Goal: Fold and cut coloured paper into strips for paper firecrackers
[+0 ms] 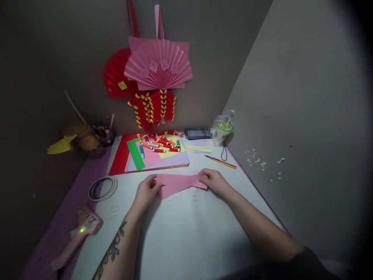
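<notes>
A pink strip of paper [176,184] is stretched between my two hands above the white tabletop. My left hand [147,190] pinches its left end between thumb and fingers. At the other end, my right hand [213,181] grips the paper, which looks bent or folded near those fingers. Just beyond lies a stack of coloured sheets [175,160] with several small rolled paper tubes [159,150] on it, mostly red and orange. Thin yellow strips [201,148] and a craft knife [223,161] lie to the right of the stack.
Tape rolls [103,189] and a pink glue gun [87,226] with a lit green light are at the left. A drink cup [223,130] and a dark case [199,133] stand at the back. Paper fans [160,64] hang on the wall.
</notes>
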The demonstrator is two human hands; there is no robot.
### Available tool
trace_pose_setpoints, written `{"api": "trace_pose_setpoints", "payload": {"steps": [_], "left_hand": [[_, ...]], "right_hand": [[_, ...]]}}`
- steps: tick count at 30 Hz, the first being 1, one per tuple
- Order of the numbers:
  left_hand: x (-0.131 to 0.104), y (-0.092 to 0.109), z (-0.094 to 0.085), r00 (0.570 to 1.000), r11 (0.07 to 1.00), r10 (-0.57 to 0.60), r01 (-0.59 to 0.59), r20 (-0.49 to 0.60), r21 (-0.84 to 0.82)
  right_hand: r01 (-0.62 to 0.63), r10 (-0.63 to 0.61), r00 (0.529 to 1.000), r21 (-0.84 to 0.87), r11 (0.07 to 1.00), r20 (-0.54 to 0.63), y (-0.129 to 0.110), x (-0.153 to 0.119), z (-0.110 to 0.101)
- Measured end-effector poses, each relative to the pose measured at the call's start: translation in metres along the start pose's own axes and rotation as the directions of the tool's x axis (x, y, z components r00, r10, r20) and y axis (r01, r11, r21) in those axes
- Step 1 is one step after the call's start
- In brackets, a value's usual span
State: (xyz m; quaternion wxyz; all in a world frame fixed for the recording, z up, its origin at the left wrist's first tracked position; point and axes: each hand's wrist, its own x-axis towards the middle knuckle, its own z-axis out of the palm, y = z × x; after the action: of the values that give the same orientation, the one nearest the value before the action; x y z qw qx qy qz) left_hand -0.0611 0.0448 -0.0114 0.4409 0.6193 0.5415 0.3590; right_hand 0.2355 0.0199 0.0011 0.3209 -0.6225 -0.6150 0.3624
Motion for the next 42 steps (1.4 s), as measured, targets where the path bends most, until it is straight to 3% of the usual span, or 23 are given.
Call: {"api": "trace_pose_setpoints", "payload": {"steps": [4, 7, 10, 14, 22, 27, 30, 31, 33, 34, 36, 39, 42], "left_hand": [[0.001, -0.001, -0.003, 0.996, 0.997, -0.034, 0.029, -0.079, -0.069], [0.0, 0.001, -0.006, 0.993, 0.997, -0.043, 0.037, -0.106, -0.061], [-0.001, 0.004, -0.007, 0.993, 1.0, -0.007, 0.009, -0.121, 0.016], [-0.002, 0.005, -0.009, 0.991, 0.981, 0.062, -0.038, -0.121, 0.191], [-0.004, 0.009, -0.011, 0.992, 0.897, 0.102, -0.062, -0.068, 0.438], [-0.01, 0.02, -0.009, 0.998, 0.817, 0.022, 0.017, -0.06, 0.576], [-0.011, 0.023, -0.008, 0.999, 0.768, -0.02, 0.038, -0.036, 0.639], [-0.012, 0.024, -0.007, 0.999, 0.753, -0.024, 0.035, -0.025, 0.657], [-0.012, 0.025, -0.006, 1.0, 0.73, -0.016, 0.018, -0.009, 0.683], [-0.013, 0.026, -0.006, 1.0, 0.722, -0.011, 0.011, -0.004, 0.692], [-0.015, 0.027, -0.007, 1.0, 0.702, -0.02, 0.012, 0.003, 0.712], [-0.019, 0.029, -0.013, 0.996, 0.653, -0.086, 0.051, 0.007, 0.756], [-0.023, 0.03, -0.021, 0.991, 0.623, -0.131, 0.076, 0.008, 0.779]], "right_hand": [[-0.027, 0.042, 0.995, 0.171, 0.985, -0.086, 0.004, 0.021, -0.026], [-0.122, 0.154, 0.981, 0.239, 0.963, -0.119, 0.006, 0.045, -0.054], [-0.217, 0.268, 0.949, 0.274, 0.937, -0.164, 0.011, 0.073, -0.083], [-0.275, 0.33, 0.909, 0.228, 0.934, -0.255, 0.025, 0.103, -0.108], [-0.301, 0.304, 0.874, 0.069, 0.951, -0.378, 0.06, 0.119, -0.103], [-0.289, 0.217, 0.858, -0.089, 0.953, -0.465, 0.058, 0.106, -0.104], [-0.162, -0.025, 0.884, -0.355, 0.921, -0.467, 0.037, 0.089, -0.08], [-0.056, -0.152, 0.908, -0.474, 0.879, -0.39, 0.026, 0.083, -0.064], [0.243, -0.337, 0.938, -0.547, 0.801, -0.078, -0.001, 0.072, -0.023], [0.38, -0.399, 0.913, -0.526, 0.761, 0.083, -0.016, 0.069, 0.001], [0.536, -0.47, 0.843, -0.473, 0.7, 0.26, -0.046, 0.065, 0.047], [0.656, -0.538, 0.755, -0.405, 0.637, 0.375, -0.081, 0.072, 0.104], [0.699, -0.525, 0.713, -0.414, 0.583, 0.465, -0.1, 0.084, 0.141]]}}
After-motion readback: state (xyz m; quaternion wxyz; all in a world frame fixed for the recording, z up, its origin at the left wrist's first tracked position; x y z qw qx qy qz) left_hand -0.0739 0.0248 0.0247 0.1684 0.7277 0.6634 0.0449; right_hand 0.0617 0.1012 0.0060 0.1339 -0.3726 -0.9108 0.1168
